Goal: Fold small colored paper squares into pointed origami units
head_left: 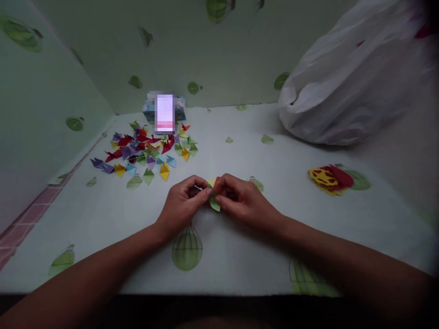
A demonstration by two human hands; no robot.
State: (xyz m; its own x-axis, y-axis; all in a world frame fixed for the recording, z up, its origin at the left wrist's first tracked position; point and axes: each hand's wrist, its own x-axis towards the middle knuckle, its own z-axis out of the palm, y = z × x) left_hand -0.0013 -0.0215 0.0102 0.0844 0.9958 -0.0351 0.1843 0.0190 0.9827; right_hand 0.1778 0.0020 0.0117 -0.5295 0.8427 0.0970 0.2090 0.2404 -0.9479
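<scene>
Both hands meet over the middle of the pale counter [240, 256], which is printed with green balloon shapes. Between them is a small folded paper piece [214, 202], mostly green, with a sliver of yellow and red showing at its top.

The left hand [183, 198] closes on the folded paper piece from its left side, thumb and forefinger pinched together and the other fingers curled under. The right hand [240, 201] pinches it from the right in the same way, so neither hand is nearer than the other. The piece is held just above the counter. Its green tip points down and back toward the person, so its long axis runs roughly away from the body. The fold lines are hidden by the fingertips, and it may be more than one sheet.

Well beyond the folded paper piece and to its left lies a loose scatter of small folded paper triangles [147, 148] in red, purple, yellow, green and blue. A blurred box [164, 112] stands behind them. Off to the right of the piece sits a small stack of red and yellow paper [331, 179]. Farther back on that side is a bulging white plastic bag [353, 77].
</scene>
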